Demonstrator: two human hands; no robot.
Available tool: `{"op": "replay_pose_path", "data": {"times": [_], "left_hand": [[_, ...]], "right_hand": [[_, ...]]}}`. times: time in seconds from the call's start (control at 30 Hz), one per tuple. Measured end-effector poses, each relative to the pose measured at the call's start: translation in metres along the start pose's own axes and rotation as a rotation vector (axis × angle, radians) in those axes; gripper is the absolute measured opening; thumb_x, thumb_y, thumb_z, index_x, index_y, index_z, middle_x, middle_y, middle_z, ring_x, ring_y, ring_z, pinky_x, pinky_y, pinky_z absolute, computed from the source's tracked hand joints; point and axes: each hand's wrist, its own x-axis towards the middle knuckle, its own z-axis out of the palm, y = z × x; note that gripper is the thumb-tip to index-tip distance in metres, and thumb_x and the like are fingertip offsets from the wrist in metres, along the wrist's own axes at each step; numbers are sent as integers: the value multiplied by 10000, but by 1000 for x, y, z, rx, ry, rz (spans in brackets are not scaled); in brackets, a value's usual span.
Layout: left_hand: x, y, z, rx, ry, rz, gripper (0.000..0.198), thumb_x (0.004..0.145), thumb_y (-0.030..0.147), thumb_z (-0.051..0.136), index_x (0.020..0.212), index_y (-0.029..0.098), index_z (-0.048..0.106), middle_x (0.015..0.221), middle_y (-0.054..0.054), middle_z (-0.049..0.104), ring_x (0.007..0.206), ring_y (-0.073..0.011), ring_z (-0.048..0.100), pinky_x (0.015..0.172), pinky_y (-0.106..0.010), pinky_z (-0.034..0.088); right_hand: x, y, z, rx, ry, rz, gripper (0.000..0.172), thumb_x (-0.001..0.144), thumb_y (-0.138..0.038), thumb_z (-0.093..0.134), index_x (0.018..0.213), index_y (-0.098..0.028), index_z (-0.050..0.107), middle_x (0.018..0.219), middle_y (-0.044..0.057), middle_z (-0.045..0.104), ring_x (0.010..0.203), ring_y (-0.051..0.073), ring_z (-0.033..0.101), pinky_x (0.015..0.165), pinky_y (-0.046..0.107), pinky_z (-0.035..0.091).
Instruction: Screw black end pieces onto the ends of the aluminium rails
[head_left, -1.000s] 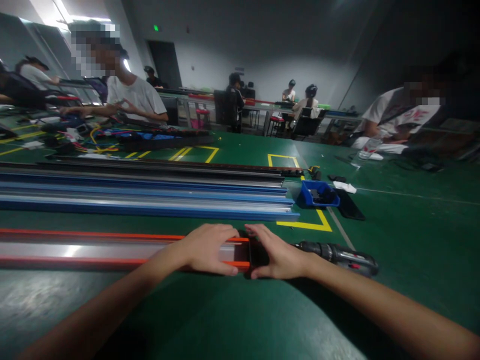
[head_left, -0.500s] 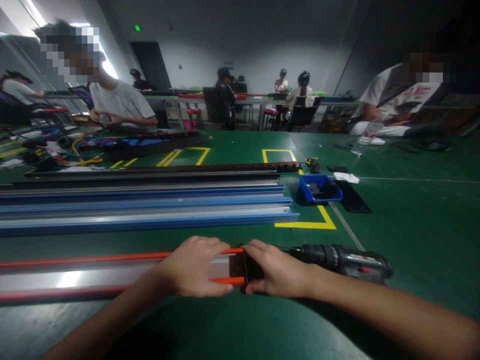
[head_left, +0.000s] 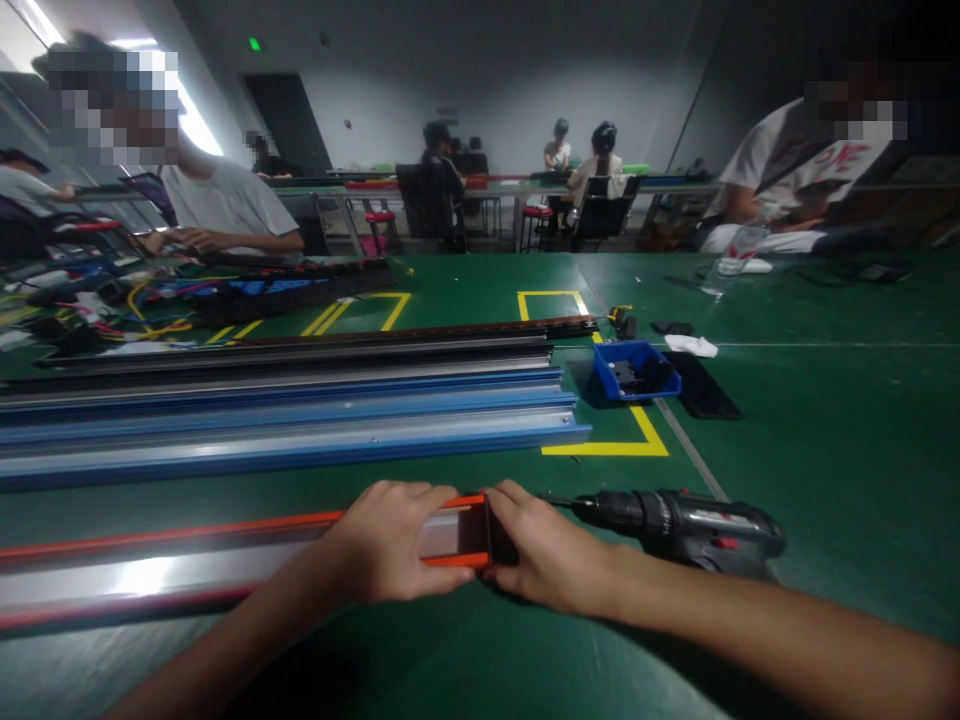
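A long channel-shaped rail (head_left: pixel 142 578) with orange-red edges and a silvery inside lies across the green table from the left. My left hand (head_left: pixel 390 540) is closed around it near its right end, thumb on the near edge and fingers on the far edge. At that end stands a dark end cap (head_left: pixel 489 535), flush against the rail as far as I can see. My right hand (head_left: pixel 544 545) grips the cap from the right, covering most of it. Just behind my right hand lies a black cordless drill (head_left: pixel 682 525), its bit pointing left.
Blue rails (head_left: pixel 300 430) and black rails (head_left: pixel 300 358) lie beyond, parallel to the orange one. A blue bin (head_left: pixel 636 372) holds small dark parts beside a black phone-like slab (head_left: pixel 705 385). Tangled wires (head_left: pixel 142 310) lie at far left. People sit across the table, one left (head_left: pixel 225 205), one right (head_left: pixel 780 165).
Both hands stay at the rail's end; my right hand sits slightly closer against the cap. The view has shifted a little. The person at left has lowered their hands.
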Motion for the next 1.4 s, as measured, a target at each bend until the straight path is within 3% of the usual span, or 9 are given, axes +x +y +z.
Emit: {"op": "replay_pose_path", "data": {"times": [0.1,0.33,0.53,0.77,1.0,1.27,1.4], "left_hand": [[2,0,0,8,9,-20,693,802,725,592,1272,217,626,1181,-96,722,1063,-351,692,904,-464,505],[6,2,-1,61,24,-63,733,814,768,554,1298,222,620,1154,-100,743,1027,-353,712,862,-433,511],[4,1,-3,77,20,-69,726,839,738,547,1300,182,623,1217,-128,722,1060,-347,701,880,-425,509],[1,-23,-6,15,48,125,539,790,614,672,1140,205,688,1062,-70,743,933,-270,703,802,-352,495],[-3,-23,5,59,120,194,526,779,644,651,1026,183,709,994,-91,754,849,-271,711,775,-355,522],[-4,-21,14,80,218,255,502,745,627,678,980,184,704,908,-94,758,767,-250,701,715,-337,530],[-6,-23,15,43,193,265,503,747,628,677,1002,194,697,868,-70,743,755,-239,690,733,-332,506]], "right_hand": [[2,1,-1,22,-6,27,453,761,-140,708,1192,-137,568,1124,105,577,941,217,629,835,343,596],[5,1,-2,73,2,21,686,763,-90,666,1412,-116,446,1270,146,519,1118,254,601,1014,383,540],[9,5,3,30,9,-7,506,769,-114,655,1255,-135,517,1156,101,531,978,214,611,887,342,578],[18,1,12,-13,23,19,420,752,-166,689,1146,-148,542,1103,84,546,933,206,606,827,322,578],[13,-4,9,-54,-3,61,439,696,-235,750,1087,-151,569,1073,74,553,904,205,597,796,323,574],[8,-4,13,-33,25,78,452,651,-195,730,1074,-134,583,1072,78,554,892,202,597,779,316,572],[8,-2,13,-35,7,63,473,643,-226,758,1077,-122,602,1069,83,565,904,212,605,791,328,580]]}}
